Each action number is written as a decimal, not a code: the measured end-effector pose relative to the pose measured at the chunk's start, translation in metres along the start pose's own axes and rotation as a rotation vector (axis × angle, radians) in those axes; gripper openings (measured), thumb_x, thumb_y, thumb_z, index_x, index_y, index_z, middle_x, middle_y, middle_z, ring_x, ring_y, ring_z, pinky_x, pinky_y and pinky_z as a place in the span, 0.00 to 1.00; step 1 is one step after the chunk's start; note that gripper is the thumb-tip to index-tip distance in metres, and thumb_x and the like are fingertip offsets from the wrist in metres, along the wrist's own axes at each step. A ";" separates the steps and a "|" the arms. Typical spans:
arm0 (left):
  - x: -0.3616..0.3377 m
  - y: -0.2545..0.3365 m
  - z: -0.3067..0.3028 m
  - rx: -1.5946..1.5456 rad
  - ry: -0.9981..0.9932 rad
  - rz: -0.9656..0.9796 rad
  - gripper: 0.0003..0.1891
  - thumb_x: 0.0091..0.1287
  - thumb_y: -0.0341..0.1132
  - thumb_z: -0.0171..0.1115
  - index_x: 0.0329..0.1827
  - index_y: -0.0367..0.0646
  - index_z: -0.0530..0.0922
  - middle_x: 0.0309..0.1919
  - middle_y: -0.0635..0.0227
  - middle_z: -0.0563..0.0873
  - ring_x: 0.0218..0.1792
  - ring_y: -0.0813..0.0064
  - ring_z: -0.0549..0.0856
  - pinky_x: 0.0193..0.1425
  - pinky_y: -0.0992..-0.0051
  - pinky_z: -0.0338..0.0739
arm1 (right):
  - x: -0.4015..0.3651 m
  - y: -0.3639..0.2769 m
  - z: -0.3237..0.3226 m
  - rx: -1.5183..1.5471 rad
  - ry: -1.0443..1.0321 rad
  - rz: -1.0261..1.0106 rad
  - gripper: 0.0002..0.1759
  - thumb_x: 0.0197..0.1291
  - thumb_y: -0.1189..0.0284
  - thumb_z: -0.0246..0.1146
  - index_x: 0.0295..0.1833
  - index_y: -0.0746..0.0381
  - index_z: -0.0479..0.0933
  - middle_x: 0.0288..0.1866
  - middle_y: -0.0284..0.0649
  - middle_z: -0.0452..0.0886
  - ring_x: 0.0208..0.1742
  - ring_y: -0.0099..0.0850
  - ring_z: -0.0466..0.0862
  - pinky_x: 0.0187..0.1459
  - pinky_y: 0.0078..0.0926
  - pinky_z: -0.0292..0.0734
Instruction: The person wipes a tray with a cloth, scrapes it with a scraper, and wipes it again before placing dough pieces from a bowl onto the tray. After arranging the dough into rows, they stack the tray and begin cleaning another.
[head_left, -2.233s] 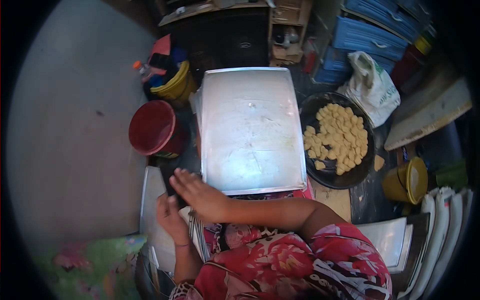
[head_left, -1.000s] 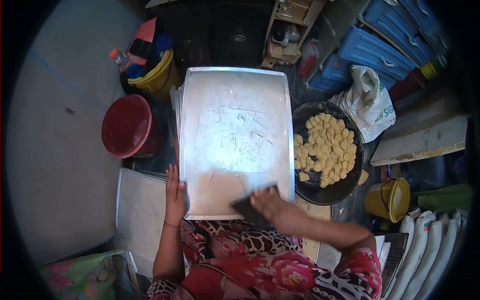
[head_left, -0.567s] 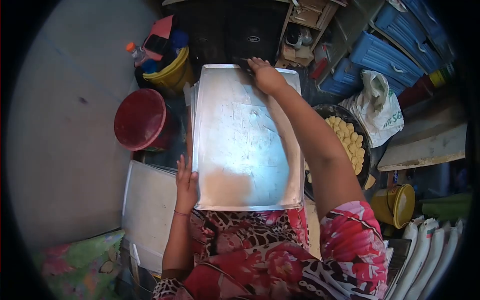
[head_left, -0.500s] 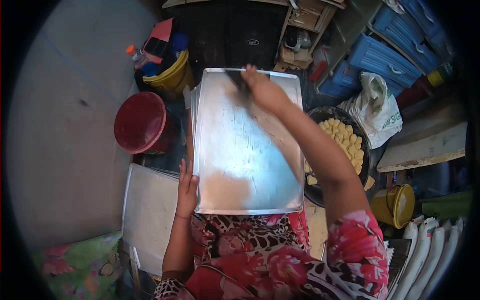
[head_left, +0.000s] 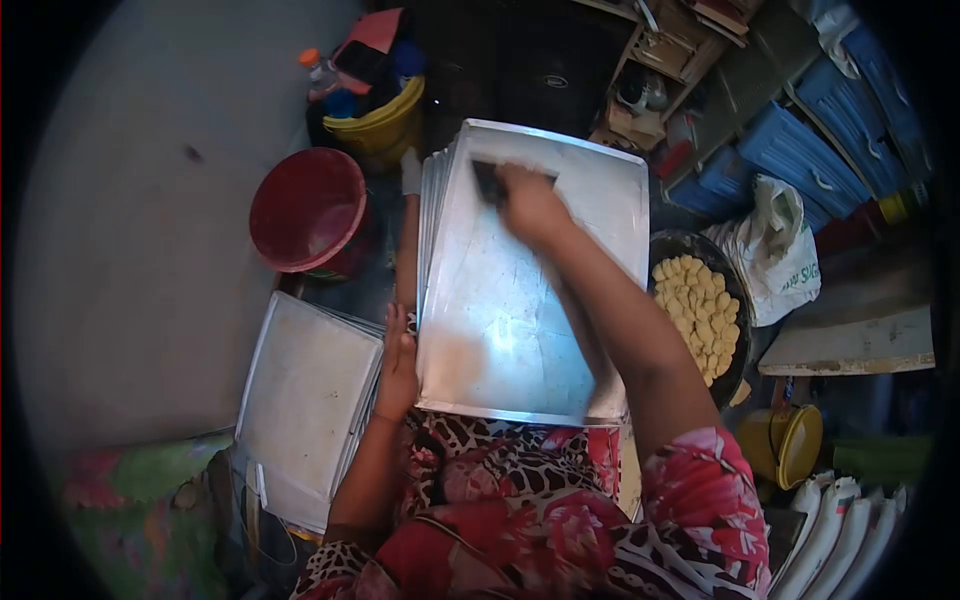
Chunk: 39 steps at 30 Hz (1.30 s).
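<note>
A shiny metal baking tray [head_left: 500, 300] lies on top of a stack of similar trays in front of my body. My right hand [head_left: 535, 208] grips a dark flat scraper [head_left: 487, 182], pressed to the tray's surface near its far left part. Motion blurs the hand, and its fingers partly cover the scraper. My left hand [head_left: 400, 368] rests with its fingers stretched out along the tray's left edge near the close corner, touching the side of the stack.
More trays [head_left: 310, 395] are stacked at the left. Pale yellow dough pieces [head_left: 695, 310] fill a black round pan [head_left: 742, 345] on the right. Around these stand a red-lidded bucket [head_left: 308, 210], a yellow bucket [head_left: 385, 130], a white sack [head_left: 783, 255] and blue drawers [head_left: 795, 155].
My right hand and the scraper have come slightly back from the tray's far edge. The whole view has shifted and tilted a little. My left hand stays at the tray's left edge.
</note>
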<state>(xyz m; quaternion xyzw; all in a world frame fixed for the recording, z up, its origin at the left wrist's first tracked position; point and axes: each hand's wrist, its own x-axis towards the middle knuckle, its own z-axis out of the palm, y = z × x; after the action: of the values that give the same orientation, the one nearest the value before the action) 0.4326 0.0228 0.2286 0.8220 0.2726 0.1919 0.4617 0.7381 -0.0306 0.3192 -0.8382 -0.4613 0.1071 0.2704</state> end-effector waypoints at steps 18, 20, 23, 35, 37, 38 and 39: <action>-0.085 -0.133 -0.172 -0.782 0.499 -0.611 0.24 0.71 0.45 0.51 0.65 0.39 0.68 0.64 0.61 0.72 0.65 0.69 0.71 0.67 0.67 0.64 | -0.173 -0.155 0.142 0.356 0.154 -0.820 0.18 0.58 0.69 0.57 0.53 0.64 0.76 0.54 0.48 0.77 0.61 0.45 0.74 0.67 0.41 0.64; -0.095 -0.162 -0.179 -0.718 0.631 -0.674 0.25 0.70 0.45 0.52 0.65 0.38 0.68 0.63 0.60 0.73 0.64 0.66 0.72 0.68 0.66 0.65 | -0.188 -0.146 0.100 0.382 0.091 -0.753 0.14 0.56 0.69 0.58 0.48 0.61 0.77 0.49 0.45 0.77 0.56 0.44 0.76 0.60 0.40 0.69; -0.112 -0.201 -0.185 -0.464 0.765 -0.777 0.26 0.68 0.43 0.57 0.63 0.35 0.70 0.60 0.58 0.75 0.62 0.59 0.73 0.66 0.64 0.68 | -0.231 -0.104 0.060 0.499 0.076 -0.638 0.09 0.55 0.69 0.57 0.41 0.59 0.78 0.41 0.42 0.76 0.48 0.42 0.78 0.47 0.39 0.74; -0.049 -0.152 -0.144 -0.155 0.491 -0.513 0.17 0.63 0.40 0.66 0.51 0.39 0.79 0.47 0.62 0.83 0.50 0.68 0.80 0.54 0.67 0.75 | -0.461 0.194 0.002 0.291 0.976 0.843 0.12 0.49 0.76 0.73 0.41 0.64 0.82 0.34 0.37 0.85 0.34 0.22 0.82 0.40 0.20 0.77; -0.051 -0.154 -0.137 -0.164 0.456 -0.524 0.18 0.68 0.46 0.60 0.46 0.37 0.79 0.39 0.63 0.83 0.44 0.70 0.81 0.51 0.69 0.76 | -0.481 0.212 0.031 0.397 0.964 0.894 0.12 0.49 0.75 0.73 0.40 0.65 0.82 0.34 0.39 0.85 0.34 0.25 0.83 0.40 0.23 0.77; -0.054 -0.156 -0.133 -0.116 0.456 -0.527 0.19 0.69 0.48 0.58 0.45 0.38 0.79 0.38 0.63 0.83 0.43 0.70 0.81 0.48 0.70 0.76 | -0.483 0.212 0.040 0.356 0.891 0.929 0.11 0.50 0.75 0.73 0.40 0.65 0.82 0.32 0.40 0.85 0.32 0.25 0.83 0.38 0.23 0.77; -0.061 -0.157 -0.130 -0.064 0.465 -0.535 0.20 0.70 0.50 0.57 0.43 0.38 0.79 0.38 0.63 0.82 0.42 0.70 0.81 0.46 0.71 0.76 | -0.485 0.208 0.051 0.316 0.810 0.952 0.11 0.51 0.75 0.72 0.40 0.64 0.82 0.31 0.40 0.85 0.31 0.25 0.83 0.36 0.23 0.78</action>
<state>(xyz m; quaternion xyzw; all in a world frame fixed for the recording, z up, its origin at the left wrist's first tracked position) 0.2690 0.1366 0.1547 0.6409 0.5697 0.2547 0.4469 0.5979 -0.5044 0.1277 -0.8752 0.1212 -0.0428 0.4664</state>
